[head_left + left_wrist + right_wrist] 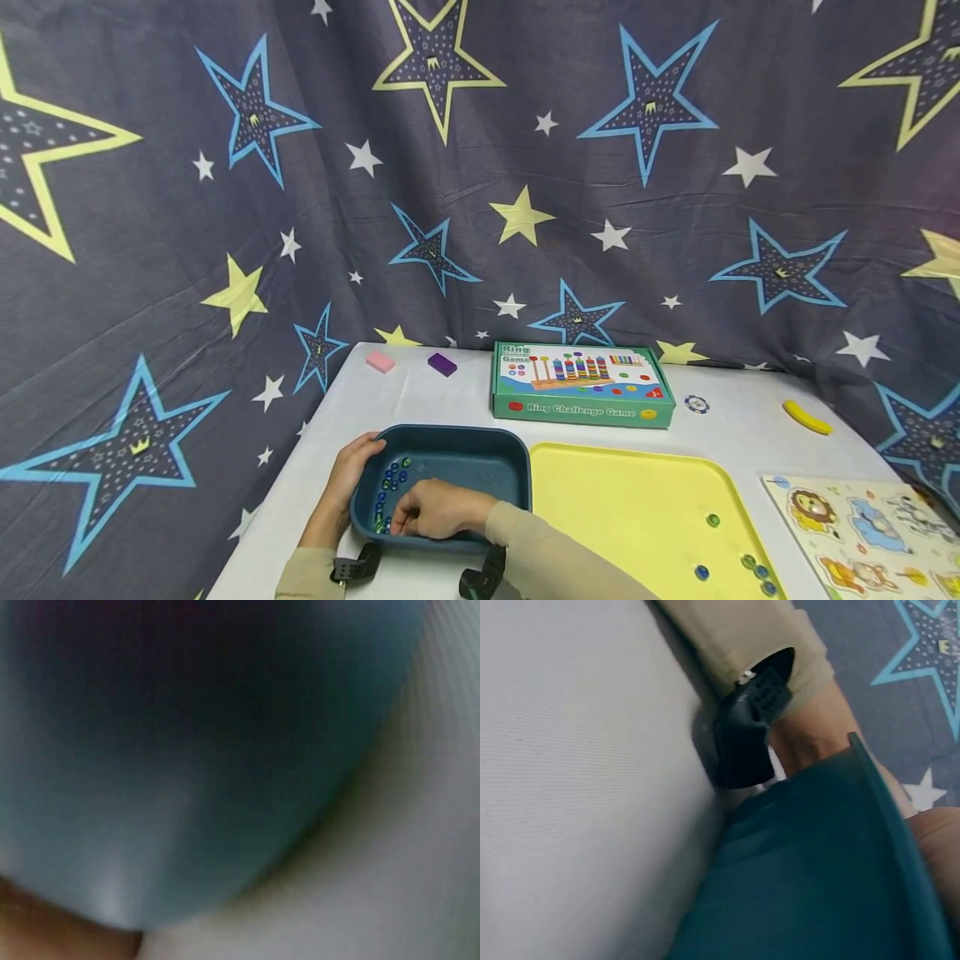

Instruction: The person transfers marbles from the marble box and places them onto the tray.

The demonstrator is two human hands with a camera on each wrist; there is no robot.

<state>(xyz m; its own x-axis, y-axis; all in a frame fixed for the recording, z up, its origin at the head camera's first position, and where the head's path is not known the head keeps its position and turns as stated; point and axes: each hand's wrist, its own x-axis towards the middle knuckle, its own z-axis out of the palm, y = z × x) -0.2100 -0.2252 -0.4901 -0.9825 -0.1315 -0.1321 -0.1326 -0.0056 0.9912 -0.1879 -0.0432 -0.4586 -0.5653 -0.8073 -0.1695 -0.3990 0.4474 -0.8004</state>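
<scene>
A dark teal plastic tub [480, 454] stands on the white table, and several blue and green glass marbles [390, 477] lie along its left side. My left hand [347, 475] grips the tub's left wall, with fingertips at the rim near the far corner. Inside the tub, my right hand [441, 510] reaches down with bent fingers beside the nearest marbles. Its fingertips are partly hidden, and whether a marble is between them does not show. The left wrist view holds a blurred tub wall [187, 847]; in the right wrist view the tub's outer wall [802, 862] fills the lower part.
Right of the tub lies a yellow tray [622, 500] with several marbles [702, 572] on it. Behind stands a green Ring Challenge Game box [583, 387]. Also around are a pink block [380, 362], a purple block [442, 364], a poker chip [697, 404], a yellow curved piece [807, 417] and an animal puzzle [862, 533].
</scene>
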